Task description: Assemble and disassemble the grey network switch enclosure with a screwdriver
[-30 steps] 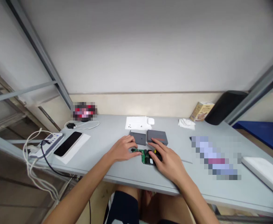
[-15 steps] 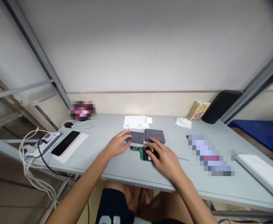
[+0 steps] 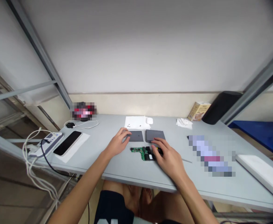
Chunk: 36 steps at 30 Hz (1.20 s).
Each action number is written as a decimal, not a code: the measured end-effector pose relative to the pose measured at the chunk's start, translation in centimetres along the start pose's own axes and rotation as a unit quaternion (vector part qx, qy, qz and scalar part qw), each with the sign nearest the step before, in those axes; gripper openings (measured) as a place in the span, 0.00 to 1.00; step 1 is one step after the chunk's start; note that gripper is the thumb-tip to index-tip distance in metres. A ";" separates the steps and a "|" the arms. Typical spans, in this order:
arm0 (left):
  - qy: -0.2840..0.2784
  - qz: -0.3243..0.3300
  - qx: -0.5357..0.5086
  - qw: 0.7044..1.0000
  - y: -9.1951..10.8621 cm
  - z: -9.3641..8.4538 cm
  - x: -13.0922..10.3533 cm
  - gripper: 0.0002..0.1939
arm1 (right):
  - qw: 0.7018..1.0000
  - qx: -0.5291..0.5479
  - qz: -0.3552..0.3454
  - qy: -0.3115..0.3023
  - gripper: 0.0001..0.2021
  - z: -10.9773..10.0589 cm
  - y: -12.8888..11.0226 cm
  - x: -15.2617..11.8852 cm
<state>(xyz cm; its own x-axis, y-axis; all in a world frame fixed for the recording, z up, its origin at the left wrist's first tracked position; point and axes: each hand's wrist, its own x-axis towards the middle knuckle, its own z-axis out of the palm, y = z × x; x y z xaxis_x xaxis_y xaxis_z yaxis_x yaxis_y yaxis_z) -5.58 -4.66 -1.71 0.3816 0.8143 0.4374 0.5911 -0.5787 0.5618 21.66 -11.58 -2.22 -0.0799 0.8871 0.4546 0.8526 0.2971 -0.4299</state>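
Fingers of the left hand [image 3: 116,144] curve at the left edge of the flat grey panel [image 3: 137,137] (grip cannot be told). Fingers of the right hand [image 3: 170,158] bend over the thin-shafted tool [image 3: 187,161]; their hold is also unclear. The green circuit board [image 3: 143,152] lies on the table [image 3: 120,166] between both hands.

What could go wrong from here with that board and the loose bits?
The small dark pieces lie loose on the white paper; a bump to the sheet could scatter them.
The green circuit board lies bare on the table close by the right hand; a slip might damage its parts.
The thin rod sticking out past that hand could get knocked.
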 end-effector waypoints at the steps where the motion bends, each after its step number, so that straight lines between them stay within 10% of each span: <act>1: 0.009 -0.012 0.006 1.000 0.0 0.0 0.0 0.11 | 1.000 0.000 0.005 0.002 0.14 0.0 0.0 0.0; 24: -0.043 0.040 0.052 0.997 1.5 -0.5 -0.3 0.08 | 0.998 0.022 0.032 0.050 0.14 -0.5 -0.4 0.1; 32: -0.061 0.024 0.060 0.996 1.2 -0.2 -0.3 0.06 | 0.992 0.067 -0.079 -0.077 0.12 -1.0 -0.7 -0.1; 36: -0.054 0.030 0.064 0.996 0.8 -0.1 -0.3 0.11 | 0.996 0.052 -0.056 -0.046 0.12 -0.6 -0.5 0.0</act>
<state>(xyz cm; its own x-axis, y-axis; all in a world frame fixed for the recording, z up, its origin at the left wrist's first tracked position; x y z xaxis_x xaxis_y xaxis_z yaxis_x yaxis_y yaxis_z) -5.28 -5.35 -1.29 0.4896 0.7821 0.3855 0.6483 -0.6222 0.4390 21.58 -11.91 -1.54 -0.2236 0.8733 0.4328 0.7779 0.4274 -0.4606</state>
